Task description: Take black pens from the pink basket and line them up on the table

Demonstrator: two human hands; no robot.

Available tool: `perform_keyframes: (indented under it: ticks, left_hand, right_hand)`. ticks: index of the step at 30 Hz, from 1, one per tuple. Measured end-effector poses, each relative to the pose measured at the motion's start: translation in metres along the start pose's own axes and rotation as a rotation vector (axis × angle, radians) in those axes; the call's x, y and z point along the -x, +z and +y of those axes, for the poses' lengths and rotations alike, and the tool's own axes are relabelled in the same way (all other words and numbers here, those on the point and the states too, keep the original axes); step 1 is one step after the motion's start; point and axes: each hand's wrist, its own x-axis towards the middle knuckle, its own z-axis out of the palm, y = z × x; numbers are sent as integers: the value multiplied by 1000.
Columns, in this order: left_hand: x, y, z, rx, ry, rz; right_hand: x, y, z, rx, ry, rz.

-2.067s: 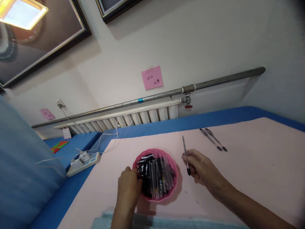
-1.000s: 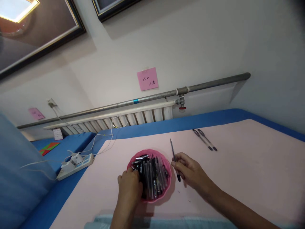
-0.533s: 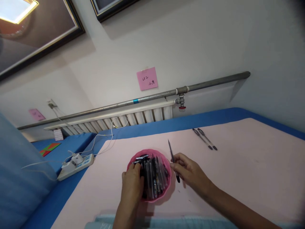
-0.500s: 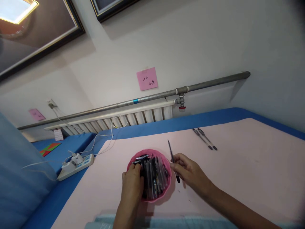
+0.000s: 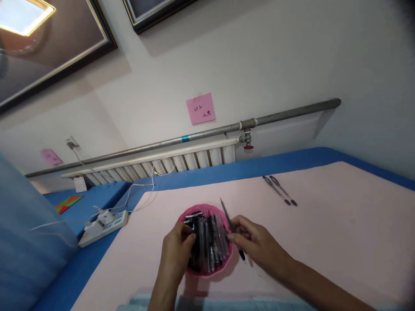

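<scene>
A pink scalloped basket (image 5: pixel 207 276) holds many loose pen parts, both clear barrels (image 5: pixel 203 246) and black pieces. My right hand (image 5: pixel 251 235) is closed around an uncapped black pen (image 5: pixel 226 214) beside the basket's right rim. That pen tilts with its thin tip pointing up and its black end down. Over the left side of the basket, my left hand (image 5: pixel 178 244) has its thumb and fingers drawn together among the black pieces. What it grips there is too hidden to make out.
Two capped black pens (image 5: pixel 280 190) lie side by side on the pink sheet (image 5: pixel 340 229), toward the back right. At left, a white power strip (image 5: pixel 108 226) with plugs and cords sits on blue cloth. A radiator (image 5: pixel 197 160) runs along the wall.
My right hand has moved slightly down and left, with the pen leaning further over the basket. My left hand has shifted a little left, its thumb and fingers now pinched together.
</scene>
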Motion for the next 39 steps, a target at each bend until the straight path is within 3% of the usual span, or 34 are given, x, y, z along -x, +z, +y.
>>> perform_keyframes:
  ticks: [4,7,10,16,21,31,39]
  left_hand:
    - [4,-5,8,655,-129,-77]
    - [5,-6,14,885,-245,-109]
    - [4,-5,14,999,-277,-127]
    - [2,-4,10,1089,-302,-143]
    - [6,-3,14,1072,-283,-214]
    - [6,-2,17,1110,-310,-197]
    - [10,4,19,1049,-261,-251]
  right_hand:
    - [10,10,-1,121,-32,-228]
    - [15,14,-3,199,-37,-302]
    - [17,15,-7,217,-43,-329]
    - [19,16,-7,209,-33,-338]
    - [18,16,-2,214,-10,-314]
    - [17,16,2,219,-19,-305]
    - [17,14,-1,242,1,-279]
